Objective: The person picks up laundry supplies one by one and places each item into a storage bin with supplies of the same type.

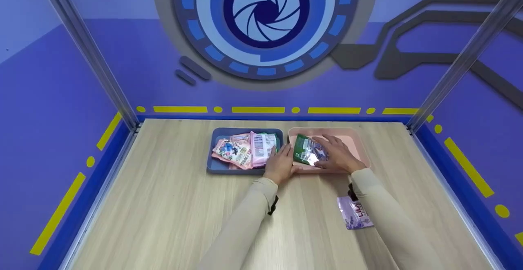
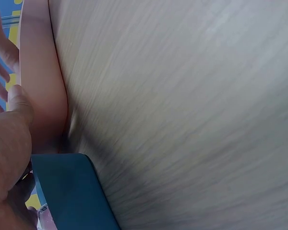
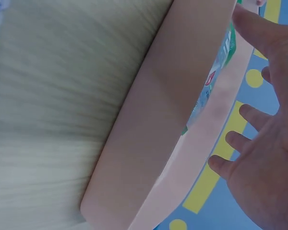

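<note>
In the head view a green packet (image 1: 302, 150) with a shiny front lies in the left half of the pink tray (image 1: 360, 149). My right hand (image 1: 336, 155) is over its right side, fingers spread, the thumb near its lower edge. The right wrist view has those fingers (image 3: 252, 117) extended above the tray's rim. Between the two trays is my left hand (image 1: 280, 167), fingers straight at the right side of the blue tray (image 1: 210, 164). Its thumb (image 2: 20, 103) reaches to the pink tray's rim in the left wrist view.
Pink patterned packets (image 1: 236, 152) and a lilac-edged packet (image 1: 263, 149) lie overlapping in the blue tray. A purple packet (image 1: 354, 213) lies on the wooden table (image 1: 171, 204), partly behind the right sleeve. Blue-purple panels and metal posts (image 1: 453, 65) enclose the table's back and sides.
</note>
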`<state>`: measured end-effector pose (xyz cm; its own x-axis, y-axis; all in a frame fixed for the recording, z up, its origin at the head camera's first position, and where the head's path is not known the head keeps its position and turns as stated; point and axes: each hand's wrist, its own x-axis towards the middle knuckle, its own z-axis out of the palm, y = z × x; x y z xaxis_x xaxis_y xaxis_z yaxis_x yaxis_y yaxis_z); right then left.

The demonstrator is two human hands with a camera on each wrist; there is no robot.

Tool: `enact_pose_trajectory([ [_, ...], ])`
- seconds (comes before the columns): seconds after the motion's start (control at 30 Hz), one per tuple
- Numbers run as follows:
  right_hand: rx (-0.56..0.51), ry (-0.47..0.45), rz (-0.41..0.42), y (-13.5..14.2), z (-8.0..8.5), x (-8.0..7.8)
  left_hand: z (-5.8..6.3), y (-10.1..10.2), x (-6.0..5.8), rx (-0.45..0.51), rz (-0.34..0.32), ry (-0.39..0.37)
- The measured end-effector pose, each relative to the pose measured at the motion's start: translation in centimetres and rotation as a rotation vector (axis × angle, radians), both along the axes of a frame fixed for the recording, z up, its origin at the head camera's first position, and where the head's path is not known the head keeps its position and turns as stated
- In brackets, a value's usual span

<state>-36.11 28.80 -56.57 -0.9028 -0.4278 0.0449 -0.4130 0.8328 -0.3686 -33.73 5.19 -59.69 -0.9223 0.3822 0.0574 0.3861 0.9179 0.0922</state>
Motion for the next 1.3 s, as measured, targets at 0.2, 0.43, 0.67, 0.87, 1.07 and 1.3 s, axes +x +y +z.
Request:
enact_pose_trajectory([
  [0.2,-0.015,0.040,0.002,1.0,0.0,1.2,-0.1,0.0,0.0,0.001,-0.007,0.000],
  [0.43,-0.034,0.081,-0.012,1.8,0.1,3.1,-0.1,-0.1,0.0,-0.007,-0.013,0.005],
  [0.67,-0.035,0.133,0.006,2.7,0.1,4.8,0.1,-0.2,0.1,0.002,-0.015,0.007],
  [0.87,-0.043,0.134,-0.003,3.7,-0.3,5.9,0.1,-0.2,0.1,0.006,-0.017,-0.001],
  [1.07,-0.056,0.175,0.004,4.6,-0.6,6.9,-0.1,-0.1,0.0,0.011,-0.016,0.006],
  [1.3,-0.062,0.146,-0.012,5.3,-1.1,8.5,0.1,-0.2,0.2,0.030,-0.016,0.001],
])
